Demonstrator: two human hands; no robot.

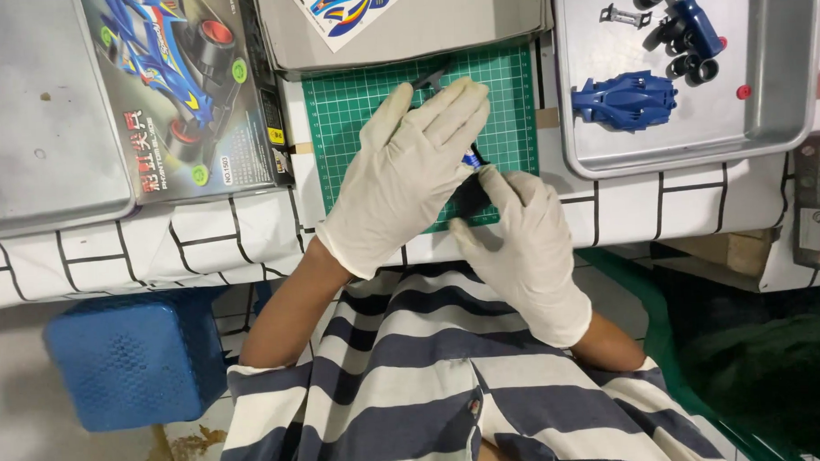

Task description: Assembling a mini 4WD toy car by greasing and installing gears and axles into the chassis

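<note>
At the centre of the frame, our two hands in pale gloves meet over a green cutting mat (pixel 351 105) ruled with a fine grid. Our left hand (pixel 408 171) is spread flat, fingers loose and pointing toward the upper right, and it covers most of a small blue part (pixel 472 159), of which only a tip shows between the hands. Our right hand (pixel 524 245) rises from the lower right with its fingertips pinched on that tip. So little of the part is visible that we cannot tell its long axis or which way it points. A dark tool (pixel 432 78) peeks out above the left fingertips. The mat lies on a table cover (pixel 201 242) of white with black lines like tiles. At the upper right, a metal tray (pixel 777 81) carries a blue toy car body (pixel 625 100), black wheels (pixel 690 64) and a blue screwdriver (pixel 698 22). At the upper left lies a kit box (pixel 182 88) picturing a blue racing car, with a sticker sheet (pixel 343 10) at the top centre. Below the table edge, we see a striped shirt (pixel 434 384) and, at lower left, a blue plastic stool (pixel 137 358).
</note>
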